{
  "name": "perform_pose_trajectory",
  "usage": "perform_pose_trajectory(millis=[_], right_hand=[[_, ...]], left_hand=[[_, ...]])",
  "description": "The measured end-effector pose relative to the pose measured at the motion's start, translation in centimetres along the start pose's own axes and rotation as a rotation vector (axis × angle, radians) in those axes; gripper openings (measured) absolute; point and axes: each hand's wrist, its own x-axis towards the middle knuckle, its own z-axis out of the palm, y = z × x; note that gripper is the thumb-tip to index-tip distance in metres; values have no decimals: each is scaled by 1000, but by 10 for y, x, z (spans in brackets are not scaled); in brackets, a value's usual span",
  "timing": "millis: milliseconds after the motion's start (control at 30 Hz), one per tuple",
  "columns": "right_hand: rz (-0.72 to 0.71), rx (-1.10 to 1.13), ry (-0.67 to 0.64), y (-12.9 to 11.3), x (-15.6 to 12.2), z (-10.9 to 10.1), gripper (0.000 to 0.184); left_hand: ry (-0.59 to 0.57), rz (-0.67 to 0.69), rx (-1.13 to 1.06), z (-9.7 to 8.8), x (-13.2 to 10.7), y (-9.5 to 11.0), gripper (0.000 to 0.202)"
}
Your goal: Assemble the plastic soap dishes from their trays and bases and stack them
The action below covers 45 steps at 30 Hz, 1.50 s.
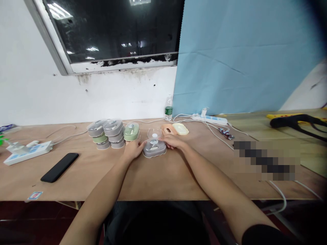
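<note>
While left hand (132, 150) and right hand (174, 141) touch a gray container (154, 149), stacks (106, 133) beside

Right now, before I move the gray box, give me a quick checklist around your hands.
1. Both hands on the gray lidded plastic box, left hand and right hand at opposite ends: ok.
2. Clear lid latched: cannot tell.
3. Two stacks of lidded boxes upright: ok.
4. Clear plastic tray apart from the gray box: cannot tell.
5. Black smartphone away from both hands: ok.
</note>
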Motion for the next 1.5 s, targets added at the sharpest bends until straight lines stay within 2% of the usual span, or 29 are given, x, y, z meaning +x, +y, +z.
perform_pose_trajectory(millis=[167, 333, 433, 567, 667, 767, 833, 900, 967, 1133, 1300, 1500], right_hand=[[102, -80, -81, -6, -3, -6, 64], [103, -22, -195, -9, -7, -12, 58], [102, 9, -199, -6, -6, -12, 54], [83, 24, -115, -1, -1, -6, 52], [39, 9, 30, 1, 3, 0, 52], [-8, -24, 162, 2, 5, 4, 52], [-23, -50, 206, 3, 6, 6, 52], [-26, -73, 220, 5, 7, 7, 53], [-27, -92, 225, 7, 8, 8, 53], [-53, -92, 238, 11, 9, 10, 56], [-64, -23, 264, 15, 12, 10, 56], [-88, -14, 265, 16, 12, 10, 56]], left_hand=[[-17, -35, 27, 1, 1, -1, 57], [-33, -48, 31, 2, 2, -2, 60], [-37, -46, 37, 2, 2, -2, 61], [-16, -60, -12, 3, 4, -3, 56], [16, -3, -53, 4, 3, -3, 56], [-63, 114, -72, 3, 0, -1, 60], [-131, 191, -70, 2, -2, 1, 74], [-162, 241, -53, 1, -4, 3, 96], [-165, 258, -41, 1, -5, 5, 104], [-103, 246, -84, 2, -5, 6, 97], [22, 355, -159, 3, -3, 3, 96], [48, 467, -175, 5, -5, 4, 89]])
